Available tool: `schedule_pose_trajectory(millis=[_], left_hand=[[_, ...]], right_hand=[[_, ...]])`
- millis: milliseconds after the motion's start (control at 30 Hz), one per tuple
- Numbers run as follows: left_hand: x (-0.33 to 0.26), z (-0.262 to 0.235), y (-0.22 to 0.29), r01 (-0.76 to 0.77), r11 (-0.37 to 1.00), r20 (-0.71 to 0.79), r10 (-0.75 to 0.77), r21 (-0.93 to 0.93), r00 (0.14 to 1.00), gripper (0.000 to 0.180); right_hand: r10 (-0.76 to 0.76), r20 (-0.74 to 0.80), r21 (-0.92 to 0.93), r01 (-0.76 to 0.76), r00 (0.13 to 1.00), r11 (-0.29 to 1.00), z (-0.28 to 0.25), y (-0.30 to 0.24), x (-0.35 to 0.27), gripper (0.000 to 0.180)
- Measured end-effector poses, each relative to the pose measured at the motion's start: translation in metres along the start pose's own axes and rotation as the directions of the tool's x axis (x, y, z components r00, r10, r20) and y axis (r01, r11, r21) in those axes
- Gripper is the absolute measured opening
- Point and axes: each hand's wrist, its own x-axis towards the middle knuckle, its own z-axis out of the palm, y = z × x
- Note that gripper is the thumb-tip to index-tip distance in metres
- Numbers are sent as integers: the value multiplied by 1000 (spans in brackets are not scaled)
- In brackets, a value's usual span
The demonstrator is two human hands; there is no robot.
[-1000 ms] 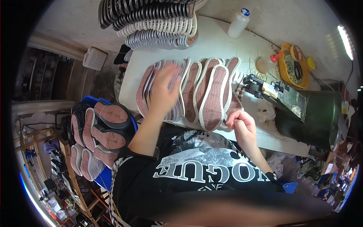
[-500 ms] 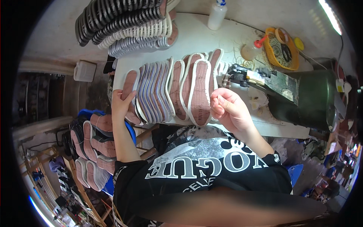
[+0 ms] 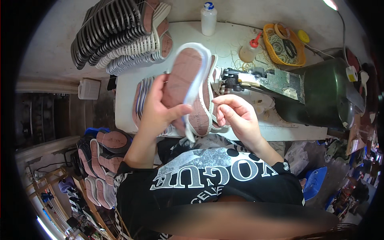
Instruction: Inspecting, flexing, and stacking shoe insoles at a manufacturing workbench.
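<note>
My left hand (image 3: 158,106) grips a shoe sole (image 3: 182,76) with a brownish-pink face and a white and bluish rim. The sole is tilted and blurred by motion; whether more than one is held I cannot tell. Behind it on the table stands a row of similar soles (image 3: 143,94), partly covered by my left hand and forearm. Several white-rimmed soles (image 3: 199,118) lean together beside the held one. My right hand (image 3: 238,118) is raised at their right edge, thumb and fingers curled into a pinch. What it pinches, if anything, is too small to see.
Tied stacks of soles (image 3: 114,34) lie at the back left. A dark green machine (image 3: 316,96) reaches in from the right. Behind are a white bottle (image 3: 209,20), a red-tipped bottle (image 3: 249,51) and a yellow basket (image 3: 272,52) of bands. More soles (image 3: 96,156) sit lower left.
My left hand has come from the left end of the row toward the middle, lifting a sole. My right hand stays pinched beside the white-rimmed soles. The whole view has shifted slightly.
</note>
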Motion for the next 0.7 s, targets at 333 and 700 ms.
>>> schedule_pose_trajectory(millis=[333,700], left_hand=[[21,46,-16,-6,984,103,24,-177,994,87],[28,56,-16,204,916,292,-102,-345,951,33]], right_hand=[[55,-140,-82,-67,989,994,-10,-15,-12,11],[138,149,186,-165,979,969,-19,13,11,68]])
